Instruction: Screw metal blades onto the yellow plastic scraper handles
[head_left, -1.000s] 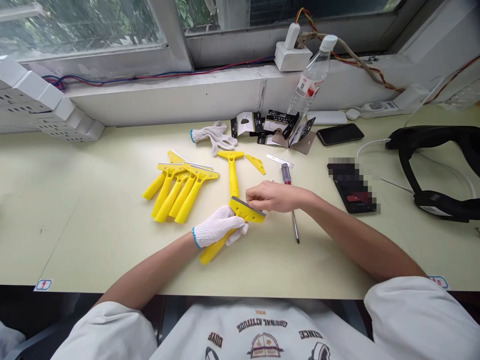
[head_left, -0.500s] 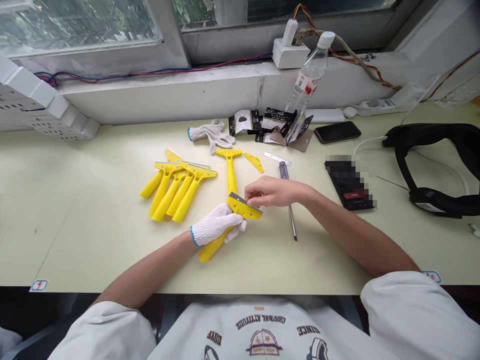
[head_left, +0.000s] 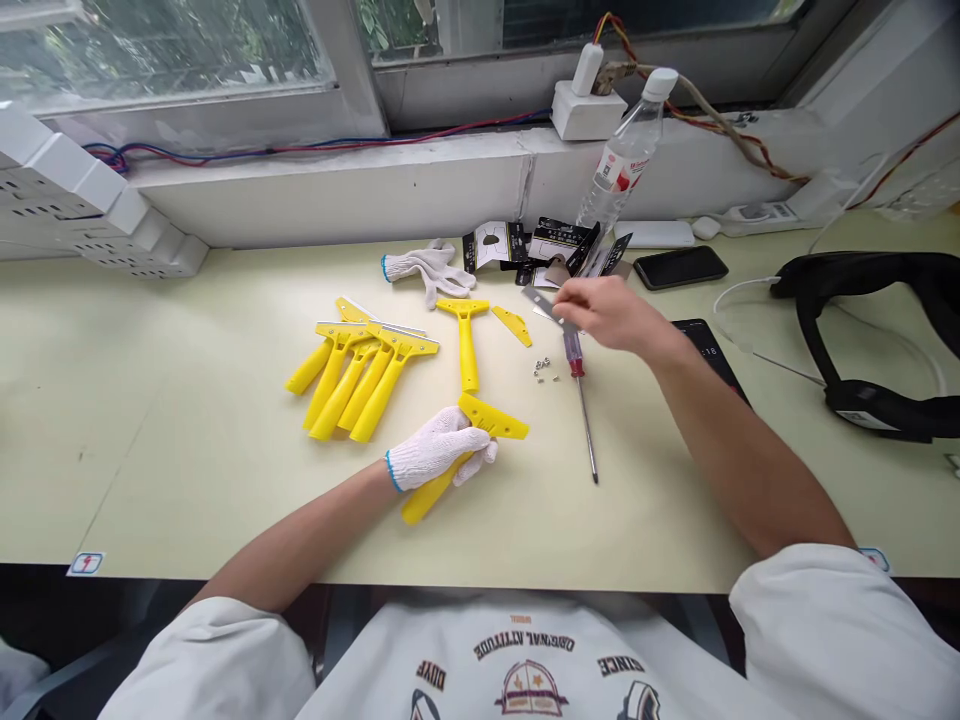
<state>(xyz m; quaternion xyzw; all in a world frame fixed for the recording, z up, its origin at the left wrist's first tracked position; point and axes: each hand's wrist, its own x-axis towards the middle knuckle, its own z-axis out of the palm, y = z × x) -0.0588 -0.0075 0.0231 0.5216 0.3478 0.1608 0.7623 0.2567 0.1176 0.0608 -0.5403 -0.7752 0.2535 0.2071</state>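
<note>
Over tabletop (head_left: 217, 450), left grip (head_left: 441, 448) clasps scraper (head_left: 496, 418) midway; right grip (head_left: 611, 315) pinches blade (head_left: 541, 303) jutting leftward.

Capped bottle (head_left: 619, 170) near the white ledge (head_left: 337, 200); black phone (head_left: 680, 267)

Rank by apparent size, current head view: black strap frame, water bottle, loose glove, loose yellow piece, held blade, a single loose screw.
1. Black strap frame
2. Water bottle
3. Loose glove
4. Loose yellow piece, held blade: close, and right hand hides part of the blade, so unranked
5. Loose screw
</note>
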